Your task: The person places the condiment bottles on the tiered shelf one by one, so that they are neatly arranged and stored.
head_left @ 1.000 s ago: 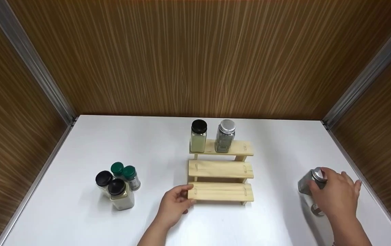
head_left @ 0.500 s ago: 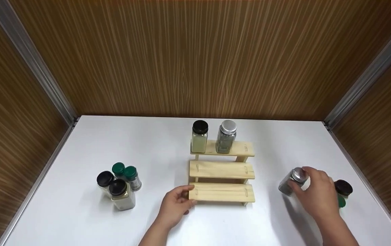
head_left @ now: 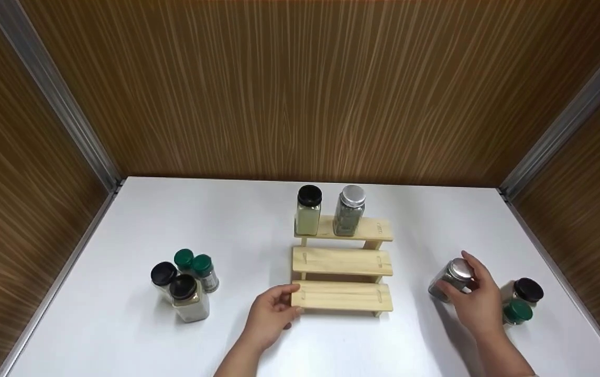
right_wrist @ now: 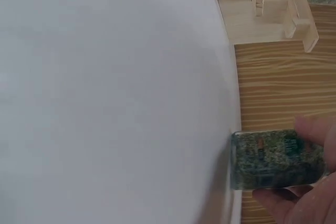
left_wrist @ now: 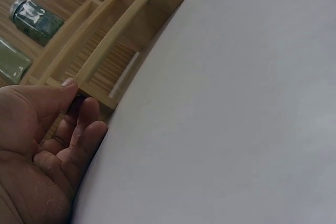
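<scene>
My left hand [head_left: 270, 318] pinches the left end of the bottom shelf of a three-step wooden rack [head_left: 341, 297], thumb on one side and fingers on the other. On the right, my right hand [head_left: 473, 306] grips a spice jar [head_left: 442, 277] with a silver lid, thumb and fingers on opposite sides. Through its glass the right wrist view shows dark green flaky contents; its base is right at the tabletop. The rack's top step carries a black-lidded jar [head_left: 308, 212] of pale green powder and a silver-lidded jar [head_left: 349, 212].
Left of the rack stands a cluster of jars: two black-lidded, including a square one [head_left: 191, 303], and two green-capped [head_left: 206, 275]. Beyond my right hand are a black-lidded jar [head_left: 527, 289] and a green-capped jar [head_left: 517, 311]. Wood-grain panels [head_left: 300, 89] enclose the white table [head_left: 216, 209].
My right hand has carried the silver-lidded jar leftward, away from the two jars at the right, which have come into sight. My left hand keeps its hold on the rack.
</scene>
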`<state>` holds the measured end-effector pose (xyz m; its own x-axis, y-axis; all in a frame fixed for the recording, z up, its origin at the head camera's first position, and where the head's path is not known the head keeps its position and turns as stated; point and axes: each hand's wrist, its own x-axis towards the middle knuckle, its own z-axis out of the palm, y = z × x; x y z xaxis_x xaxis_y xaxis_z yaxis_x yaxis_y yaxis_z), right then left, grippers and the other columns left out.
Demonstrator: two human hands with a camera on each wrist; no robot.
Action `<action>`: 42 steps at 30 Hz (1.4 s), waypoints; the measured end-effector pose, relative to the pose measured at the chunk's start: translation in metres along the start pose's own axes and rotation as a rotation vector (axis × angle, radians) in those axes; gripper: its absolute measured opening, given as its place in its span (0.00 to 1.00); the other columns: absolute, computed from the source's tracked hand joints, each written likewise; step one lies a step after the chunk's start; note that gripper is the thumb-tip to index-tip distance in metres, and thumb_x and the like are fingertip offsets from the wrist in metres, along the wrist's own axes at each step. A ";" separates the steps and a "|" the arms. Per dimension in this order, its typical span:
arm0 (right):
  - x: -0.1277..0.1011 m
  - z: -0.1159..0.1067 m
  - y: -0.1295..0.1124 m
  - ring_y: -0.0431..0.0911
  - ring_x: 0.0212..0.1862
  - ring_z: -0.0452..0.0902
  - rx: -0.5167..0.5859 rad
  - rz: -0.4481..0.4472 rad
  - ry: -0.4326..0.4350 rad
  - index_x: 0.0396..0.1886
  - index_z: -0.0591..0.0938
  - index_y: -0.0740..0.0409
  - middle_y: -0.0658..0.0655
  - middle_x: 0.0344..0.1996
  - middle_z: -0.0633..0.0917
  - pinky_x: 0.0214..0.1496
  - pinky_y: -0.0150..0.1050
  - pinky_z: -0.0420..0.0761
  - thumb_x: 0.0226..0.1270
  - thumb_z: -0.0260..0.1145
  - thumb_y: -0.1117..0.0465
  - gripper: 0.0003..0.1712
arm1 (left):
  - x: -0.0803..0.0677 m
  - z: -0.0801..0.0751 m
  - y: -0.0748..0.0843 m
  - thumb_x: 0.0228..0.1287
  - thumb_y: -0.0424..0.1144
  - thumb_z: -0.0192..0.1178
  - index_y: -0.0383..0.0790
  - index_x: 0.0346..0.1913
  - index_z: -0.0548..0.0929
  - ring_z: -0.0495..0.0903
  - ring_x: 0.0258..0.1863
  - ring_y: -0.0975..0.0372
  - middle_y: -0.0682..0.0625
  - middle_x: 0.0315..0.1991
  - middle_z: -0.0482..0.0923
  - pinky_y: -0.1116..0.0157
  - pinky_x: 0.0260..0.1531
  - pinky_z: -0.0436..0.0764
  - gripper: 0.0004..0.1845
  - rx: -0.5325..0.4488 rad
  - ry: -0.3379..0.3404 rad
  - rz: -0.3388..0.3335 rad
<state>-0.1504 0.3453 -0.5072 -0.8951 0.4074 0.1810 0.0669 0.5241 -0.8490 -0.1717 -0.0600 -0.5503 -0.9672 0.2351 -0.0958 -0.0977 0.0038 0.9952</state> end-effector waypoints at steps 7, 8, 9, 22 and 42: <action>-0.002 0.007 0.004 0.61 0.62 0.77 0.033 0.024 0.029 0.83 0.60 0.58 0.74 0.67 0.74 0.47 0.13 0.71 0.63 0.74 0.77 0.52 | -0.001 -0.001 -0.003 0.61 0.24 0.72 0.30 0.63 0.83 0.80 0.31 0.63 0.47 0.41 0.83 0.68 0.27 0.80 0.26 0.005 0.014 -0.007; -0.002 0.007 0.004 0.55 0.60 0.78 0.033 0.026 0.036 0.82 0.61 0.58 0.74 0.66 0.76 0.47 0.14 0.72 0.63 0.75 0.77 0.51 | -0.001 -0.001 -0.004 0.61 0.24 0.71 0.30 0.64 0.82 0.80 0.31 0.63 0.47 0.41 0.83 0.68 0.27 0.80 0.26 0.004 0.012 -0.008; -0.003 0.008 0.004 0.49 0.58 0.79 0.034 0.028 0.042 0.82 0.61 0.57 0.74 0.64 0.77 0.47 0.14 0.73 0.64 0.75 0.76 0.51 | -0.001 -0.001 -0.004 0.61 0.24 0.71 0.30 0.64 0.82 0.80 0.30 0.63 0.48 0.42 0.83 0.68 0.27 0.80 0.26 0.000 0.009 -0.008; -0.003 0.010 -0.024 0.23 0.50 0.73 0.041 -0.107 0.067 0.76 0.70 0.59 0.65 0.65 0.80 0.47 0.17 0.76 0.61 0.77 0.77 0.45 | -0.001 0.001 -0.005 0.62 0.25 0.72 0.31 0.64 0.82 0.79 0.30 0.63 0.48 0.42 0.82 0.68 0.27 0.80 0.26 -0.003 0.001 -0.013; 0.038 0.024 -0.116 0.35 0.56 0.81 0.185 -0.270 -0.022 0.75 0.71 0.63 0.51 0.58 0.83 0.60 0.32 0.80 0.61 0.75 0.79 0.43 | 0.001 0.001 -0.002 0.61 0.24 0.72 0.30 0.63 0.83 0.78 0.29 0.64 0.46 0.41 0.82 0.71 0.26 0.79 0.25 -0.003 -0.003 0.003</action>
<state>-0.2030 0.2823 -0.4136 -0.8791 0.2552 0.4026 -0.2533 0.4653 -0.8481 -0.1723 -0.0592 -0.5523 -0.9669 0.2379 -0.0927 -0.0953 0.0004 0.9954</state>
